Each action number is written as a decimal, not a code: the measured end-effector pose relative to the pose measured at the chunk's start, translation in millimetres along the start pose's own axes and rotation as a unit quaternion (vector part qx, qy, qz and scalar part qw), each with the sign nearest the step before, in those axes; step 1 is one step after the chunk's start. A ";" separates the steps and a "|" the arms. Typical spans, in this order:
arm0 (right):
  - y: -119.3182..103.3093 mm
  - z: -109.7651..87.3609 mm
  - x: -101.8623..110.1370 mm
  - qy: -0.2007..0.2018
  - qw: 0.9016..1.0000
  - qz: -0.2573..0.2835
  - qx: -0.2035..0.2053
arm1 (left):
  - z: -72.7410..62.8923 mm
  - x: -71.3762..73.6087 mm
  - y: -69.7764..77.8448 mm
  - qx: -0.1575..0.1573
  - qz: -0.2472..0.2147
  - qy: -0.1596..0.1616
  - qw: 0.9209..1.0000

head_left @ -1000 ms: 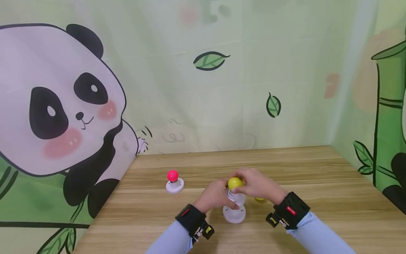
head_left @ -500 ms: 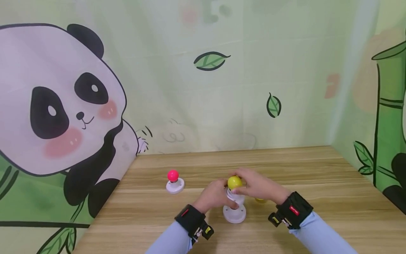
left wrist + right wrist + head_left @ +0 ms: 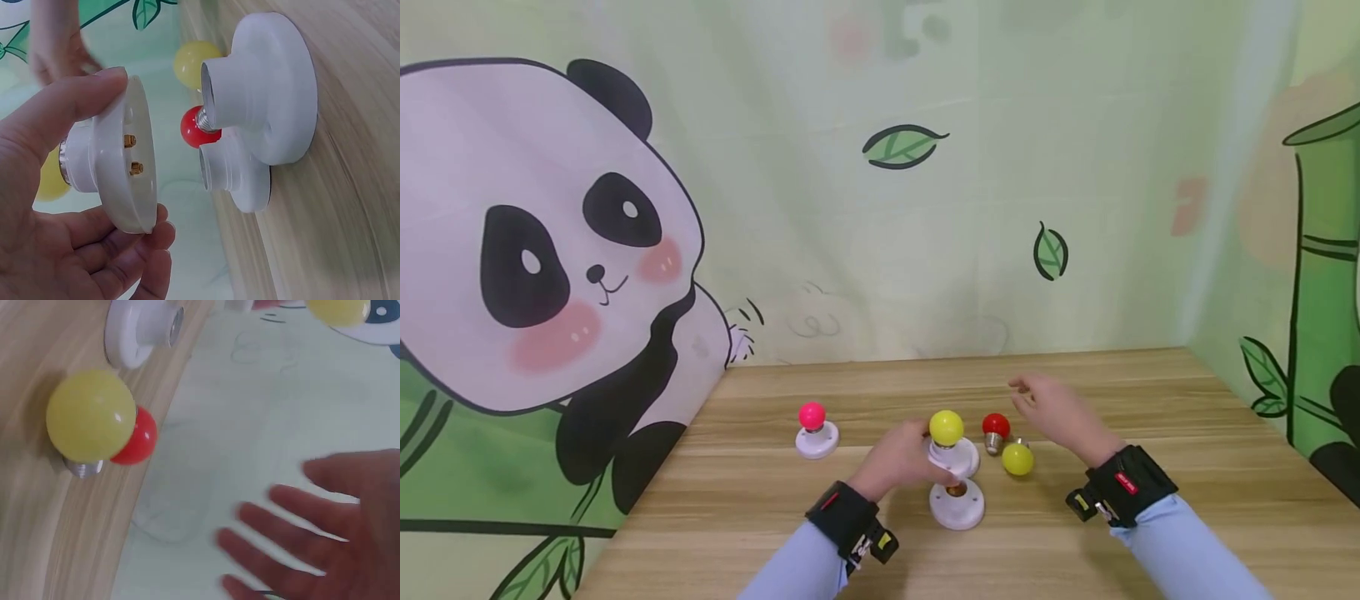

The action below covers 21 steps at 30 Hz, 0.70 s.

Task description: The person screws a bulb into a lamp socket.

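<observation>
Held socket [image 3: 111,175], yellow bulb [image 3: 947,427] in it, is above the worktop [image 3: 700,517] – the left hand [image 3: 898,458] pinches it between its fingers. Two more sockets [image 3: 275,94] stand below it, a pink bulb [image 3: 812,415] left of it. Right of it lie a red bulb [image 3: 996,426] and loose yellow bulb [image 3: 1018,459] – farther right, the right hand [image 3: 1062,414], fingers spread.

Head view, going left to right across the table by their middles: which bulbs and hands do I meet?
Pink bulb → left hand → yellow bulb in the held socket → loose red bulb → loose yellow bulb → right hand.
</observation>
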State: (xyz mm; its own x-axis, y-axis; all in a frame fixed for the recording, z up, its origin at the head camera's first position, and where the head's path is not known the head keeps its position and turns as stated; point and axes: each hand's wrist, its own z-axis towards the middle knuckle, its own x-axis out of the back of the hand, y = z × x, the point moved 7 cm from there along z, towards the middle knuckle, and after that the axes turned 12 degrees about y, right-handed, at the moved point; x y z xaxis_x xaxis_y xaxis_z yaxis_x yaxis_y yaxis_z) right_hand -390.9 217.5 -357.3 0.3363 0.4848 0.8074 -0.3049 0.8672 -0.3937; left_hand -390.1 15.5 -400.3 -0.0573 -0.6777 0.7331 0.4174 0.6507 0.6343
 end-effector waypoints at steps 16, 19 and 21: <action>28.3 -26.4 -20.9 -0.269 0.959 -0.047 -0.070 | -0.4 25.3 -26.4 0.039 -0.002 0.030 0.999; 28.5 -27.2 -22.7 -0.270 0.959 -0.044 -0.076 | 2.0 47.0 -41.6 0.068 0.002 0.064 0.996; 28.1 -27.8 -23.9 -0.268 0.959 -0.044 -0.077 | 2.6 65.2 -55.4 0.094 0.010 0.099 0.991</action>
State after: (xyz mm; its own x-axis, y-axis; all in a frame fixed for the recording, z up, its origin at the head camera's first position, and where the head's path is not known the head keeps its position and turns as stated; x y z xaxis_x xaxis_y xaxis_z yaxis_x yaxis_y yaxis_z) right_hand -382.8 233.4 -399.9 -0.1651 0.3162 0.9342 -0.1472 0.9287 -0.3404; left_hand -419.3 -63.8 -386.9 0.1357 -0.7057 0.6954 0.2395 0.7045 0.6681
